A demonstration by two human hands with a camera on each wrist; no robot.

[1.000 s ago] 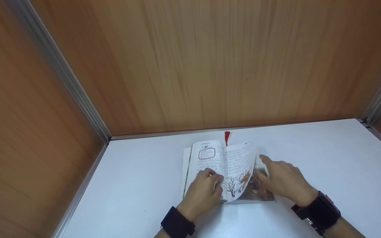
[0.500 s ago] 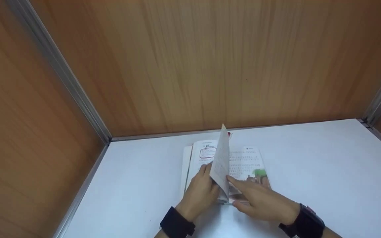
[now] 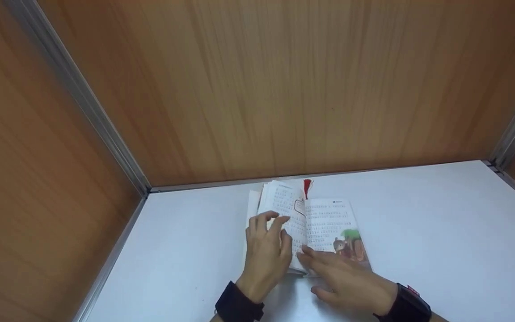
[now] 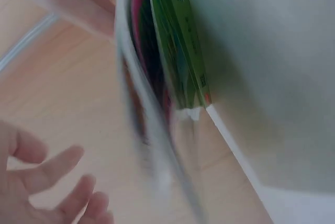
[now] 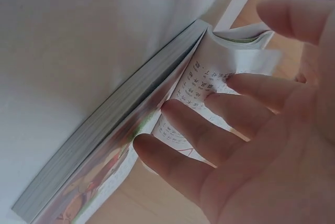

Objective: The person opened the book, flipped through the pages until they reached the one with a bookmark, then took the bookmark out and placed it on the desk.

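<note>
An open book (image 3: 329, 223) with printed text and a colour picture lies on the white table (image 3: 441, 223), near the back wall. A red tassel bookmark (image 3: 307, 185) sticks out at the top of its spine. My left hand (image 3: 267, 245) lies over the left pages with its fingers spread and slightly bent. My right hand (image 3: 339, 275) rests at the book's lower edge by the spine, its fingers straight on the page. In the right wrist view these fingers (image 5: 209, 135) touch a lifted page of the book (image 5: 120, 130). In the left wrist view the book's page edges (image 4: 172, 62) are blurred.
Wooden panels (image 3: 284, 89) with metal corner strips (image 3: 105, 134) close in the table at the back and on both sides. Bare white table lies left and right of the book. Both wrists wear black bands (image 3: 237, 306).
The page that stood upright half a second ago now lies turned over to the left. My left hand has moved up onto it, and my right hand has drawn back to the book's lower edge.
</note>
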